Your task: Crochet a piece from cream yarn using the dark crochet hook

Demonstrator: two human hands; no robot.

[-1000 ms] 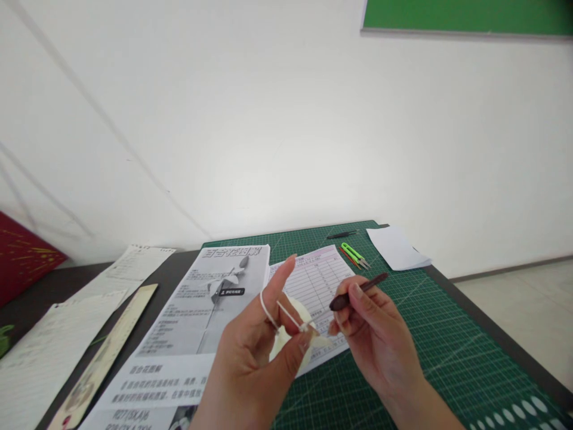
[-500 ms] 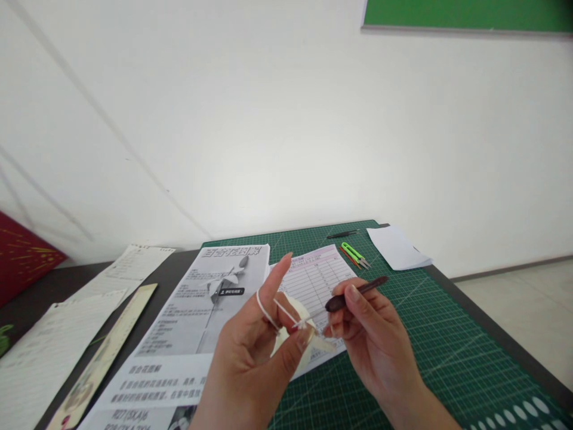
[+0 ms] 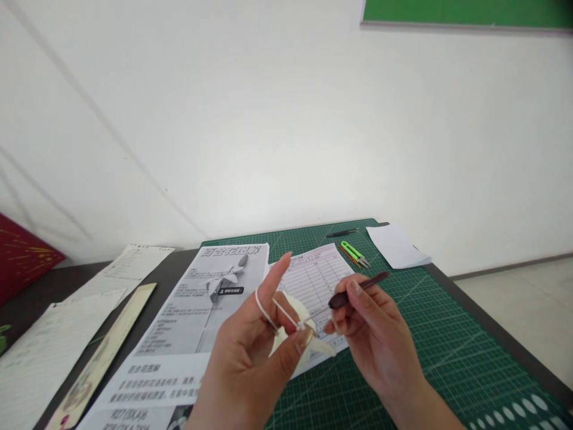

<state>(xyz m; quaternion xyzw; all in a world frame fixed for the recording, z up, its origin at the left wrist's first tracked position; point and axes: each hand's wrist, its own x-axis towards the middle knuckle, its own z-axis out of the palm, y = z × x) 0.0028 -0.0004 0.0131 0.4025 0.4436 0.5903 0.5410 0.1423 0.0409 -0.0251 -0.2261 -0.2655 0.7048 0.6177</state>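
Gridded green mat (image 3: 430,334): left hand (image 3: 250,358) pinches looped white yarn (image 3: 286,315); right hand (image 3: 371,334) grips slim dark hook (image 3: 358,289)

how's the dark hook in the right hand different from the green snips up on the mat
The dark hook is a single slim brown stick; the green snips have bright green handles with metal tips. The hook is held off the table in the right hand, tilted up to the right; the snips lie flat on the cutting mat, untouched. Both are small, slender hand tools.
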